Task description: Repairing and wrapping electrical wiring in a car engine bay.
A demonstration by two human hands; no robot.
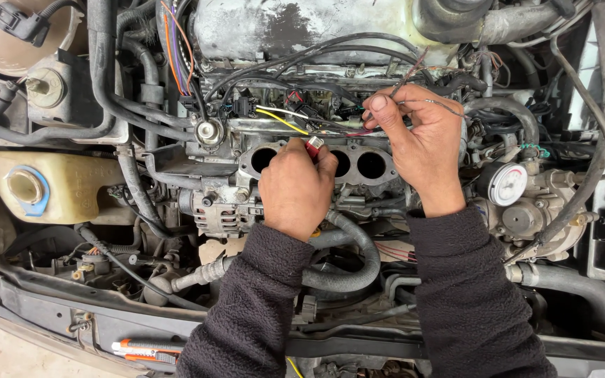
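I look down into an open car engine bay. My left hand point(295, 187) is closed around a small red lighter point(314, 146), held over the round ports of the intake manifold point(371, 165). My right hand point(418, 136) pinches thin wires point(428, 102) between thumb and fingers just above the manifold, to the right of the lighter. A yellow wire point(281, 120) and black wires run along the metal rail behind both hands. Both forearms are in dark fleece sleeves.
A cream fluid reservoir with a blue-ringed cap point(29, 187) sits at left. A thick black hose point(355, 269) loops under my wrists. A white round gauge point(507, 183) is at right. An orange-and-black tool point(145, 348) lies on the front crossbar.
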